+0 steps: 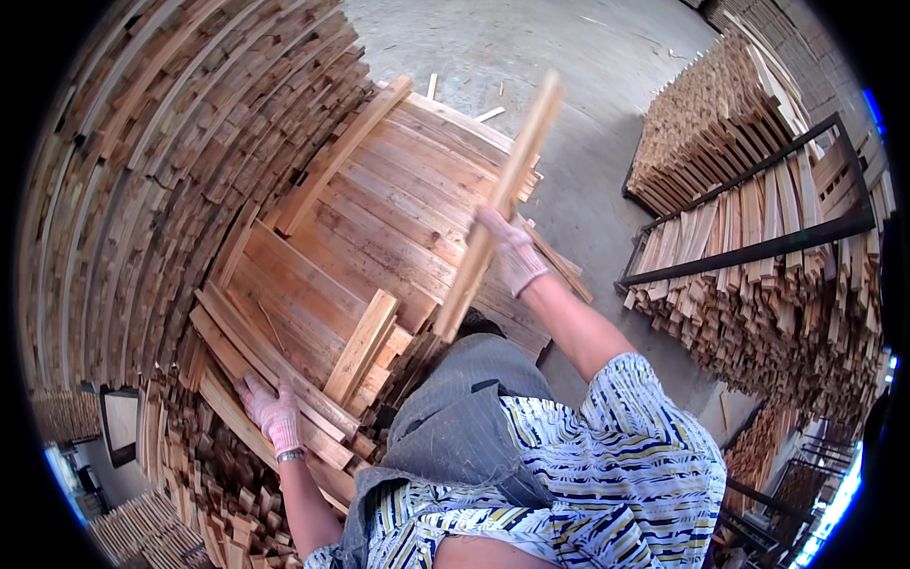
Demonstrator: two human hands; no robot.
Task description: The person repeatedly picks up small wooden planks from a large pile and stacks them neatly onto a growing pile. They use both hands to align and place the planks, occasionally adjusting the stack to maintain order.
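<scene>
Wooden board (pixel 516 169), length slanting outward: my right hand (pixel 510 247) is clasping it over the pile (pixel 379 194), right side; my left hand (pixel 272 409) is lying spread, pile's near left.

a flat bed of wooden planks (pixel 408 180), one long board (pixel 343 157) across its left side, a short thick piece (pixel 360 349) nearer the person, grey floor (pixel 445 43) past it, wood scraps (pixel 491 114) lying there

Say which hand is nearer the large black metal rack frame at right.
Right. The right hand, gripping a wooden plank, is left of the black metal rack frame and apart from it; the left hand is farther left, touching stacked boards.
</scene>
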